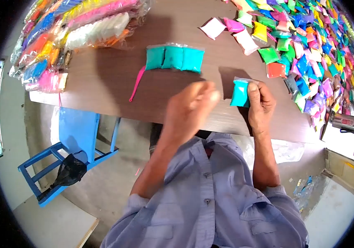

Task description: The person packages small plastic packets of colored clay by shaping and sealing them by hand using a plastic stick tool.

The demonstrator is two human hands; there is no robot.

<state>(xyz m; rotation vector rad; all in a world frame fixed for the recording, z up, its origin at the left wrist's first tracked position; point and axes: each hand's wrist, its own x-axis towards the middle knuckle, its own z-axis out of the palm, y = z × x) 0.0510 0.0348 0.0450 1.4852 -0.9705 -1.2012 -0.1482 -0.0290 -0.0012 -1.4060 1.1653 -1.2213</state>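
The right hand (262,103) pinches a small turquoise packet (239,94) between thumb and fingers by its right side, above the counter (82,89) and towards its near edge. The packet stands with its long axis running roughly from near edge to far edge, its clear film end pointing away from the body. The left hand (190,108) is blurred, its fingers loosely curled; whether anything is between them cannot be told.

The main relation is between the held packet and a row of three turquoise packets (173,58), which lies farther from the near edge and to the left of it. The row's long axis runs left to right, roughly along the near edge. The left hand is nearer to the row, its fingers showing just short of the row's right end, and it stands partly between the row and the held packet. How high it hangs is unclear.

A pink plastic strip (137,84) slants from the row's left end towards the near edge. Bagged packet bundles (98,31) fill the far left corner. Loose coloured packets (305,53) heap along the right side, with a white packet (213,28) and a red packet (276,70) at the heap's fringe; none blocks the space between held packet and row.
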